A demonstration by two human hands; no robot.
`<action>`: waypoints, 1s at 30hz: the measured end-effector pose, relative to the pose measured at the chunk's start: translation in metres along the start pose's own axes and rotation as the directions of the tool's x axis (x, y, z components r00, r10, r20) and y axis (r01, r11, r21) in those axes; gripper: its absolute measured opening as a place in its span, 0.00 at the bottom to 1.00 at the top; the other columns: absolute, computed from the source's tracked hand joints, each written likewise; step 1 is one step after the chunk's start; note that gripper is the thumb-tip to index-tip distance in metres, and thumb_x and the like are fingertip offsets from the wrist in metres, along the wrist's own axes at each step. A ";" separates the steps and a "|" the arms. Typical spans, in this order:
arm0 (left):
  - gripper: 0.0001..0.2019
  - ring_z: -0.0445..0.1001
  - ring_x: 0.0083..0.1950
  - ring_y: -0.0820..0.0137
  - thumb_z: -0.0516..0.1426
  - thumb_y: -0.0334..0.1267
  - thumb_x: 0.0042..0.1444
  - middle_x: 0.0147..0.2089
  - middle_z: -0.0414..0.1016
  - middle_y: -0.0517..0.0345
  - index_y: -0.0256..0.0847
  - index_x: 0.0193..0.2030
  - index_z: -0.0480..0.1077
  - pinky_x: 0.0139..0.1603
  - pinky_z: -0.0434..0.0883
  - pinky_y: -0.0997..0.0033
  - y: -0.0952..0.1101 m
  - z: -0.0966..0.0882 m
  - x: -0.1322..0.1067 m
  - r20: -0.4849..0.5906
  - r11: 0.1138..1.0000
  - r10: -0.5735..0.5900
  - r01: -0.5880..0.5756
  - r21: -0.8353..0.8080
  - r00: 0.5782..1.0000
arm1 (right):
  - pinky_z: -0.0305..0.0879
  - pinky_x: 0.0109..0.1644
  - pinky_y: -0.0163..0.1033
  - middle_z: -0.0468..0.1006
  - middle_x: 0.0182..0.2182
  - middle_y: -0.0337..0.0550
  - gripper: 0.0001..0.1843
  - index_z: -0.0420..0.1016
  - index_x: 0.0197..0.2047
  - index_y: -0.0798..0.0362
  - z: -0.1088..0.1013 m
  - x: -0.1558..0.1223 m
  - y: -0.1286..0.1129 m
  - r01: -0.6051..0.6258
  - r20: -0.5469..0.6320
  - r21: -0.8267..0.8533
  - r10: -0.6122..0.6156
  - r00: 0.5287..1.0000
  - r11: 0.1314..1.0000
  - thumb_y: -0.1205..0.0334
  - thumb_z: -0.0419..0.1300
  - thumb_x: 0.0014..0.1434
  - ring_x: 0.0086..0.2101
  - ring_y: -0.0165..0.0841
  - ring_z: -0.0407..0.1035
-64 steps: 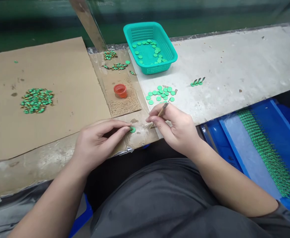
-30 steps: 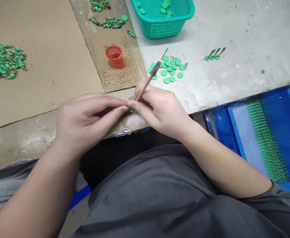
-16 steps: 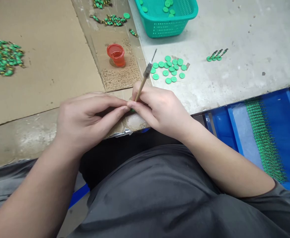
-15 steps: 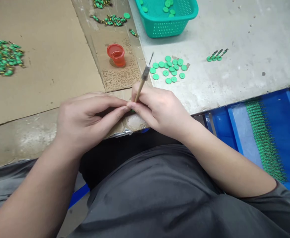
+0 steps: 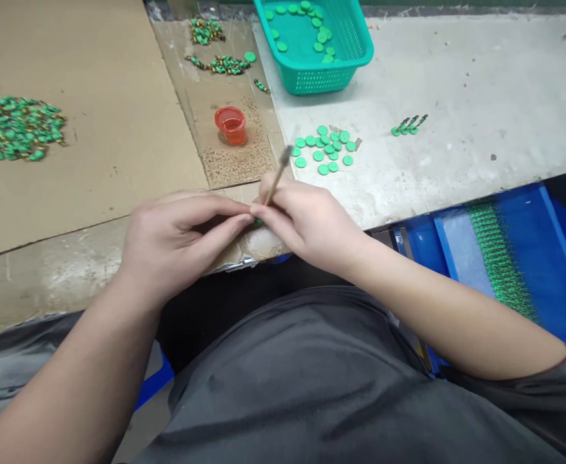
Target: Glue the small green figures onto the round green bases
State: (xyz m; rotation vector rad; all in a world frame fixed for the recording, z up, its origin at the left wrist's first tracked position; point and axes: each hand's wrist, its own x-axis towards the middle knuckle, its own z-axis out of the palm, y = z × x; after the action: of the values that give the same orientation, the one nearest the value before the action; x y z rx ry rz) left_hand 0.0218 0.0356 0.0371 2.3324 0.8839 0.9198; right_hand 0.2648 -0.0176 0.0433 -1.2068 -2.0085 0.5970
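Note:
My left hand (image 5: 176, 241) and my right hand (image 5: 307, 219) meet fingertip to fingertip at the table's front edge. Between them sits a small green disc (image 5: 258, 222), mostly hidden, pinched by my left thumb and forefinger. My right hand is closed on a thin wooden brush (image 5: 278, 175), whose dark tip points up and away. Just beyond the hands lies a cluster of loose green discs (image 5: 324, 148) on the grey tabletop.
A teal basket (image 5: 355, 38) with green discs stands at the back. A small red cup (image 5: 231, 124) of liquid sits on cardboard (image 5: 94, 77). Piles of green wound parts (image 5: 19, 127) lie left. A blue tray (image 5: 554, 258) with a row of green parts is at right.
The camera view has shifted slightly down and left. The brush has tilted lower and a little left. Both hands stay together on the disc.

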 end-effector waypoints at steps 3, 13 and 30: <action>0.05 0.89 0.44 0.72 0.70 0.44 0.76 0.47 0.94 0.65 0.50 0.49 0.90 0.49 0.80 0.74 0.003 0.000 0.001 -0.002 0.999 -0.052 0.052 -0.013 0.999 | 0.77 0.53 0.42 0.85 0.41 0.42 0.18 0.75 0.41 0.47 -0.005 -0.009 0.004 -0.078 -0.122 0.040 0.082 0.989 0.996 0.54 0.59 0.87 0.42 0.38 0.79; 0.07 0.87 0.43 0.72 0.69 0.43 0.77 0.46 0.93 0.64 0.49 0.48 0.90 0.48 0.77 0.73 0.006 -0.001 0.000 -0.008 0.999 -0.050 0.050 -0.020 0.999 | 0.80 0.58 0.45 0.89 0.49 0.44 0.18 0.82 0.51 0.47 0.004 -0.004 0.008 0.030 -0.009 0.050 -0.029 1.000 0.998 0.49 0.55 0.90 0.46 0.39 0.83; 0.06 0.85 0.42 0.73 0.68 0.42 0.78 0.43 0.91 0.64 0.47 0.47 0.88 0.47 0.75 0.73 0.007 -0.001 -0.002 -0.004 0.999 -0.026 0.025 -0.048 1.000 | 0.81 0.60 0.47 0.88 0.47 0.42 0.13 0.79 0.51 0.45 0.000 0.004 0.004 0.056 0.049 0.039 -0.058 0.997 0.998 0.51 0.57 0.89 0.46 0.41 0.84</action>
State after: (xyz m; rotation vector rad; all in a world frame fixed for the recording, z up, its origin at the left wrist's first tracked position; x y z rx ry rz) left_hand 0.0227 0.0295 0.0420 2.2746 0.8822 0.9261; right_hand 0.2656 -0.0120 0.0417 -1.1186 -2.0579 0.6396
